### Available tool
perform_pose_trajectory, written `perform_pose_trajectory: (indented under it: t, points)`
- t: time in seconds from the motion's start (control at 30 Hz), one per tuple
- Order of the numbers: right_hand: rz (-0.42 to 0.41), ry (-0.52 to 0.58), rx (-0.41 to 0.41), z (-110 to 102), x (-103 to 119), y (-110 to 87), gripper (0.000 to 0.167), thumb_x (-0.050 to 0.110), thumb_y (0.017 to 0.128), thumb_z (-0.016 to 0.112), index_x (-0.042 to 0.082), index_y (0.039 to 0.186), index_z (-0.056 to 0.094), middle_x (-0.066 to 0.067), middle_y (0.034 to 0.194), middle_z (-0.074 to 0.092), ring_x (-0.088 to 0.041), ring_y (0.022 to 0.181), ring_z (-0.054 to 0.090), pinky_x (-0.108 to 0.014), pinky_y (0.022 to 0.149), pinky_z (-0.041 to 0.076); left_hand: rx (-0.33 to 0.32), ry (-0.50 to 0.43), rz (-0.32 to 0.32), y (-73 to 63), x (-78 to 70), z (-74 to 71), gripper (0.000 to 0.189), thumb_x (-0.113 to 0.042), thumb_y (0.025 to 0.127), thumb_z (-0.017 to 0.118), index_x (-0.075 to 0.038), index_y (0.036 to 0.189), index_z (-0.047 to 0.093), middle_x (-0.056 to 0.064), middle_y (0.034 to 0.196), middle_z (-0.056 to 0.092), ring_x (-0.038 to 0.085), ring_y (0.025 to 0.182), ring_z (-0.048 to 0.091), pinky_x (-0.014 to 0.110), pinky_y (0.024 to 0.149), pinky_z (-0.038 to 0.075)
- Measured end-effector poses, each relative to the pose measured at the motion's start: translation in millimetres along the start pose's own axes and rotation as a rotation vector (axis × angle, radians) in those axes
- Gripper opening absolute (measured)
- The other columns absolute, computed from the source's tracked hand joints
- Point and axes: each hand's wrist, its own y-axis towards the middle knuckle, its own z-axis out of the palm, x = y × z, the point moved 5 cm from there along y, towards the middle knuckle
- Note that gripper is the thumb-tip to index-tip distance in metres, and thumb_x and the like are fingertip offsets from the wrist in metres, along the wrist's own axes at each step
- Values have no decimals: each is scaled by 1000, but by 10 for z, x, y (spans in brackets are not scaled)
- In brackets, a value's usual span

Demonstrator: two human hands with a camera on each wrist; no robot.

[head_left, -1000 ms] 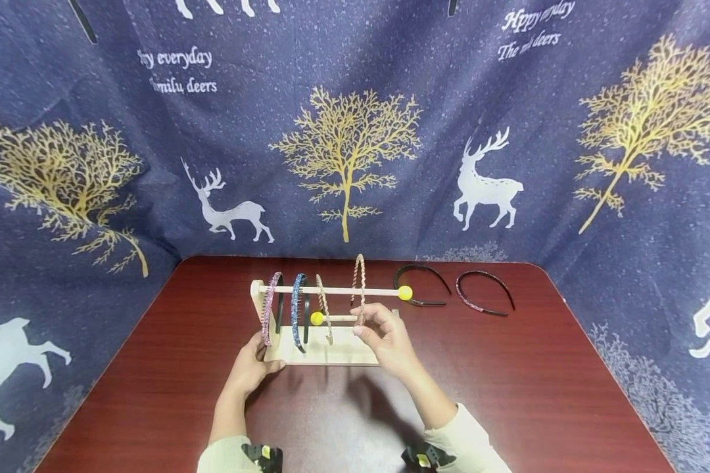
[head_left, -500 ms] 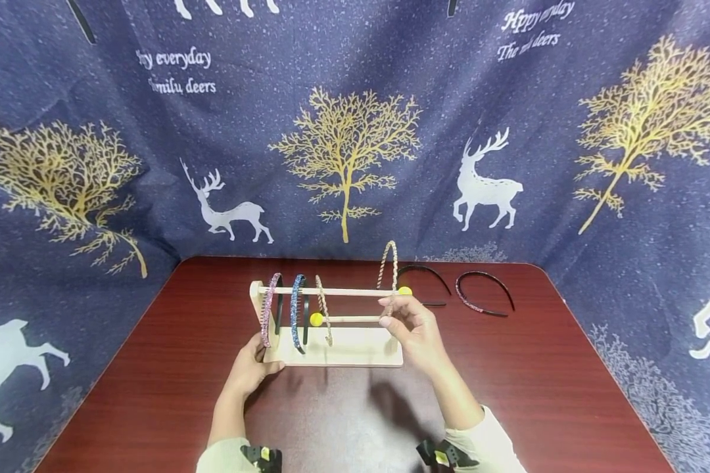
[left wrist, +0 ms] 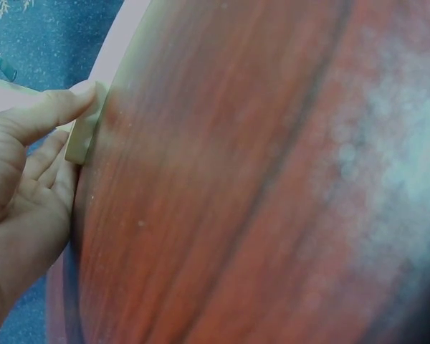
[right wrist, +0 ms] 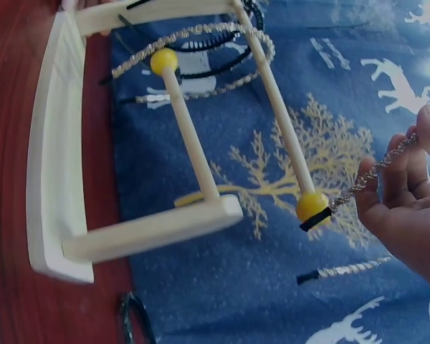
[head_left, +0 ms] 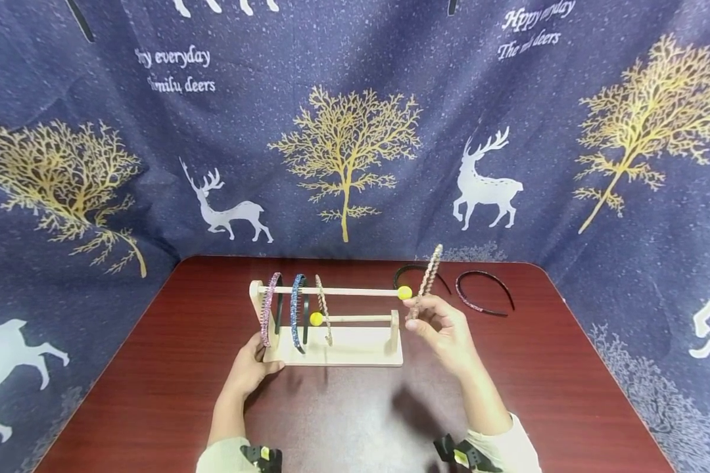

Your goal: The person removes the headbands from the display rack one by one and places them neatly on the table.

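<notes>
My right hand (head_left: 448,336) pinches a gold braided headband (head_left: 432,270) by one end, just right of the yellow ball (head_left: 405,293) tipping the upper rod. In the right wrist view, the held headband's black end (right wrist: 317,218) overlaps that ball. My left hand (head_left: 250,369) grips the left end of a pale wooden headband rack (head_left: 361,347), thumb over the base and fingers at its side. From the upper rod hang a pink glittery headband (head_left: 267,309), a blue one (head_left: 296,309) and a second braided headband (head_left: 323,305).
Behind the rack's right end lies a black headband (head_left: 428,268) on the dark red table (head_left: 538,374). Right of it is a black headband with a pinkish stretch (head_left: 470,304). The lower rod's yellow ball (head_left: 316,318) points left. A blue printed cloth (head_left: 390,197) hangs behind.
My right hand has moved right along the upper rod with the braided headband, bringing it past the yellow ball and tilting it. The left hand and the rack have stayed in place.
</notes>
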Motion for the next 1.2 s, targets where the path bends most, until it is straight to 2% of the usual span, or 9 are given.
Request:
perform_pose_trajectory:
  t: [0.3,0.47,0.53,0.63,0.77,0.83,1.0,1.13,1.2]
  points:
    - [49,-86,-30,-248,-80,-136,38,-20,75,60,5,103,66,-2,87,63,-7,74,56,-17,63,48,3,-10,1,4,-21,1,78,13,70,70,11,137,30,35,135,36,43,126,34,44,100,35]
    - [188,-191,-39,-368,-193,-210,25,-22,76,58,-4,93,62,6,98,66,-5,75,55,-16,60,45,0,-1,2,10,-24,-3,76,13,71,70,10,136,32,34,134,37,42,125,35,44,101,35]
    - [250,-233,-35,-412,-260,-240,21,-21,77,58,-8,94,61,6,100,66,-6,75,55,-16,59,45,-3,6,2,6,-28,-5,75,12,71,71,10,135,33,34,134,38,42,125,35,45,101,34]
    - [325,-267,-24,-490,-393,-310,23,-17,79,60,-10,101,62,-1,96,66,-8,75,56,-18,58,46,-3,10,3,-3,-27,-7,75,12,71,71,10,136,33,34,134,38,43,124,36,45,100,35]
    - [386,-302,56,-576,-585,-424,25,-10,80,63,-11,105,61,-11,84,64,-10,72,57,-21,59,47,3,7,1,-12,-24,0,77,12,70,71,10,136,32,35,134,37,43,124,35,44,100,35]
    - [405,-324,106,-603,-672,-473,24,-6,81,64,-9,105,63,-13,84,65,-12,71,57,-23,59,48,5,6,-2,-16,-22,0,77,12,71,71,10,137,31,35,134,37,43,125,35,44,100,35]
    - [451,-310,195,-630,-862,-558,24,0,82,66,-7,105,65,-19,102,65,-14,76,60,-25,63,51,-3,9,-5,-13,-33,-5,76,12,71,71,9,136,32,34,135,37,43,125,35,45,101,34]
    - [464,-294,259,-636,-985,-618,25,-3,82,65,-13,105,62,-28,102,62,-12,79,61,-24,66,52,-4,17,-8,-7,-27,-5,76,11,71,71,9,137,32,34,134,37,42,125,35,44,101,34]
    - [452,-329,289,-640,-1024,-641,25,-3,82,65,-14,104,62,-27,98,63,-10,78,60,-23,67,52,-5,19,-9,-5,-21,-5,77,11,71,71,9,137,32,34,134,37,42,125,35,44,100,35]
